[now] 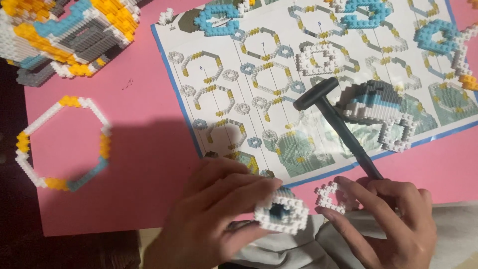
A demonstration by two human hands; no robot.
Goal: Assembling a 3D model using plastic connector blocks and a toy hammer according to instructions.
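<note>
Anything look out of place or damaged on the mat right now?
Nothing looks broken or spilled. The small black hammer lies slantwise across the instruction sheet, covering part of the diagrams. Loose block rings also sit on the sheet.

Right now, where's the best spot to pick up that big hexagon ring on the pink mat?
Probably pinch the hexagon ring across two opposite sides from above. It lies flat on the pink mat, thin and open in the middle, with bare mat all round; one-sided lifting might flex it.

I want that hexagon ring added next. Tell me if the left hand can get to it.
Probably not yet: the left hand is gripping a small white block piece. The hexagon ring lies unobstructed on the pink mat.
</note>
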